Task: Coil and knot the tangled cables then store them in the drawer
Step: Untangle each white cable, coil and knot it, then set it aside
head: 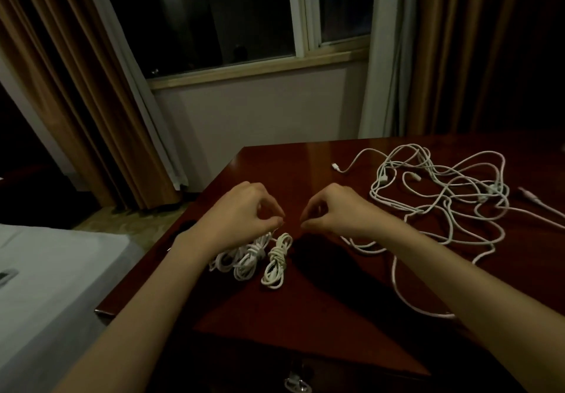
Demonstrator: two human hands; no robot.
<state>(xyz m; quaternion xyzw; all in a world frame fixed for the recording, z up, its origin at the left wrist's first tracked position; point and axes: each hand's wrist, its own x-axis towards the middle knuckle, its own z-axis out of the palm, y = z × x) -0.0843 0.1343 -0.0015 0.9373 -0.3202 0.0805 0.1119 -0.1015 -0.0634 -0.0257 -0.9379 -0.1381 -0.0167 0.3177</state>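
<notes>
Three white coiled, knotted cable bundles lie side by side on the dark red desk (321,301): a pair (241,259) and a third (276,262). My left hand (244,209) hovers just above them, fingers curled, thumb and forefinger pinching a thin strand that rises from the bundles. My right hand (333,209) hangs level with it a short gap away, fingers curled with thumb against fingertip and nothing visible between them. A loose tangle of white cables (443,193) sprawls on the desk to the right, and one strand runs under my right wrist.
A pinkish cable (541,209) lies at the right edge. A metal drawer handle (296,383) shows below the desk's front edge. A bed (61,270) stands left of the desk. Curtains (76,86) and a window (244,25) are behind.
</notes>
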